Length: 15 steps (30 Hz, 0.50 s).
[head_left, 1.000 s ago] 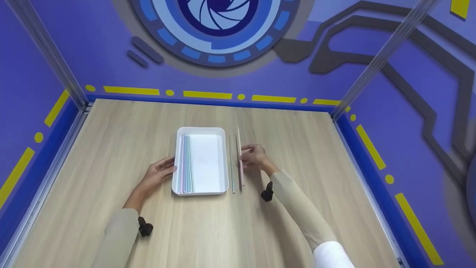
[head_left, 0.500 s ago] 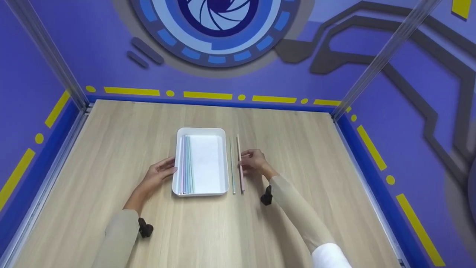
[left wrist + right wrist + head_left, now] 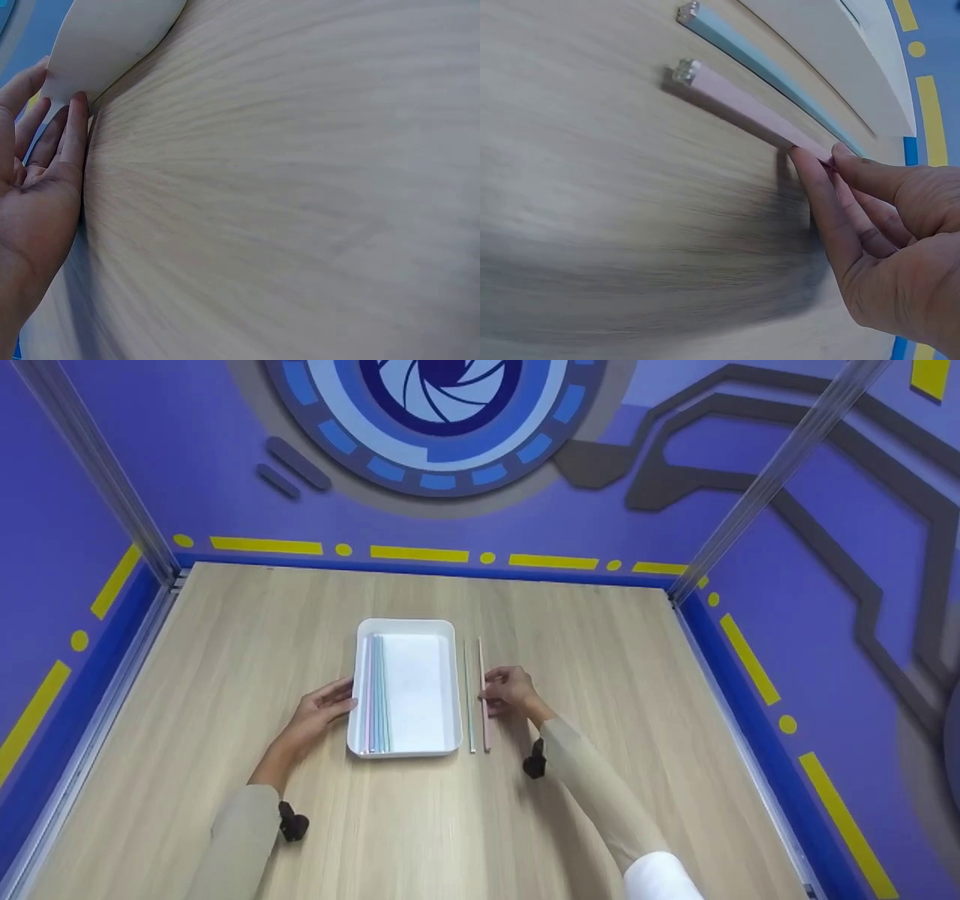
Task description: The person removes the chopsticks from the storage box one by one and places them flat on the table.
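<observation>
Pink stick [image 3: 744, 104] lowered | right hand [image 3: 511, 690] pinching it | tray [image 3: 421, 690] beyond blue stick [image 3: 769, 70] | left hand [image 3: 315, 714] straight-fingered

A beige left sleeve [image 3: 238, 840] and a matching right sleeve [image 3: 596, 787] reach the wrists; white fabric [image 3: 660, 877] wraps the upper right arm. Small, black, knobby wrist cameras [image 3: 293, 821] [image 3: 535, 760] sit beside the cuffs.

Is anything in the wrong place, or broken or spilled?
Nothing looks broken or spilled. One small oddity: a blue-green stick and a pink stick are outside the white tray, to its right, while the other sticks lie inside, bunched toward its left. The right grip pinches the pink one.
</observation>
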Each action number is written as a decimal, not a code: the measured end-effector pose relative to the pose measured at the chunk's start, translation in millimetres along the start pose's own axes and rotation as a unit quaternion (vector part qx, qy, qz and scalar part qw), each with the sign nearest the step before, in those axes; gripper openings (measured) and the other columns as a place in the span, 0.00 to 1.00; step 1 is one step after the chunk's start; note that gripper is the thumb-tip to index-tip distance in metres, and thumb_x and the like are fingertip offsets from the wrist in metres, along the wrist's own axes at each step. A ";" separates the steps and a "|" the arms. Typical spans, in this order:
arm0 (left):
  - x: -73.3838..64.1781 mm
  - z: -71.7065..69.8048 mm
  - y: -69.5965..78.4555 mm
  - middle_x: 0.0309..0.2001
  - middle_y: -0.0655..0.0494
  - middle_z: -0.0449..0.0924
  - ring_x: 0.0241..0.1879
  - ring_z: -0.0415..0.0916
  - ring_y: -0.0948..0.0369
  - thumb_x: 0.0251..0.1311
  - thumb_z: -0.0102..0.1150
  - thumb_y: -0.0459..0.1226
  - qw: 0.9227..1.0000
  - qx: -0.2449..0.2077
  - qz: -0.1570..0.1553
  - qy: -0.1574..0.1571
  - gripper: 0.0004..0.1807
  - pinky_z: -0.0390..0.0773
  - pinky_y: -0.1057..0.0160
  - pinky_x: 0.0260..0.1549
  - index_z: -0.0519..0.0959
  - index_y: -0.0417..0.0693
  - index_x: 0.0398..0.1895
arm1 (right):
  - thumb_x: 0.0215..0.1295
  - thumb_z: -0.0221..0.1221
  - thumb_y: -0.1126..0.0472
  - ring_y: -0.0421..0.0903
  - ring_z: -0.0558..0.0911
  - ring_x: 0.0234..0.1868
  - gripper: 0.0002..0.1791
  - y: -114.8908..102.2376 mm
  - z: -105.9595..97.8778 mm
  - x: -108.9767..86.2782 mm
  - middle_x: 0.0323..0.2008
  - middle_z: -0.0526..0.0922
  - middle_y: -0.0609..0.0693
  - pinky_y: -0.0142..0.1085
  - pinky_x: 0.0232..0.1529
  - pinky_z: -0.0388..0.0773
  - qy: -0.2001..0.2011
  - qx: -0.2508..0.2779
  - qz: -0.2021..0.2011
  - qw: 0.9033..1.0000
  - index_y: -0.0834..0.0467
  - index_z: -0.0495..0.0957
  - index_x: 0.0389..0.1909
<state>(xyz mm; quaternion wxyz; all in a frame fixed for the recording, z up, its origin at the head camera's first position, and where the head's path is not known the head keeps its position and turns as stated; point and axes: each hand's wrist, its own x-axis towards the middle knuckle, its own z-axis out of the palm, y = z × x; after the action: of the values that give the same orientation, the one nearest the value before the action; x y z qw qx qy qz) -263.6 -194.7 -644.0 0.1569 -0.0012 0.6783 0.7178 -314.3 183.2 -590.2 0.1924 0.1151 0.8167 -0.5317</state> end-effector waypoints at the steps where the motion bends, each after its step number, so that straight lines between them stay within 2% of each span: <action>1: -0.6 0.1 -0.5 0.78 0.41 0.61 0.77 0.60 0.47 0.71 0.62 0.40 1.000 0.003 -0.001 -0.001 0.37 0.77 0.74 0.62 0.61 0.43 0.78 | 0.62 0.65 0.74 0.46 0.86 0.28 0.20 0.7 0.1 -0.2 0.34 0.86 0.55 0.41 0.32 0.91 0.000 0.002 0.001 1.000 0.66 0.79 0.56; 6: -1.9 0.4 -0.2 0.78 0.40 0.60 0.76 0.61 0.47 0.71 0.61 0.40 1.000 0.007 -0.002 -0.002 0.36 0.77 0.74 0.62 0.60 0.43 0.79 | 0.62 0.65 0.75 0.46 0.87 0.27 0.20 1.5 1.3 -1.6 0.35 0.86 0.56 0.43 0.34 0.91 0.002 0.002 -0.006 1.000 0.67 0.79 0.56; 15: 0.6 0.6 1.7 0.77 0.40 0.61 0.76 0.61 0.46 0.72 0.61 0.37 1.000 -0.006 0.004 -0.003 0.35 0.78 0.73 0.62 0.61 0.41 0.78 | 0.62 0.66 0.74 0.45 0.86 0.25 0.21 2.7 1.1 -0.3 0.34 0.87 0.56 0.41 0.30 0.91 0.003 -0.002 -0.029 1.000 0.67 0.80 0.56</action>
<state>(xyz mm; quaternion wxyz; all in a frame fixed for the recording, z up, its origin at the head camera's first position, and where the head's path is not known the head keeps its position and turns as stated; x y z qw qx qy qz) -264.4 -194.0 -642.5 0.1563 0.0024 0.6738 0.7222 -312.7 183.3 -592.8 0.1746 0.0922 0.8214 -0.5351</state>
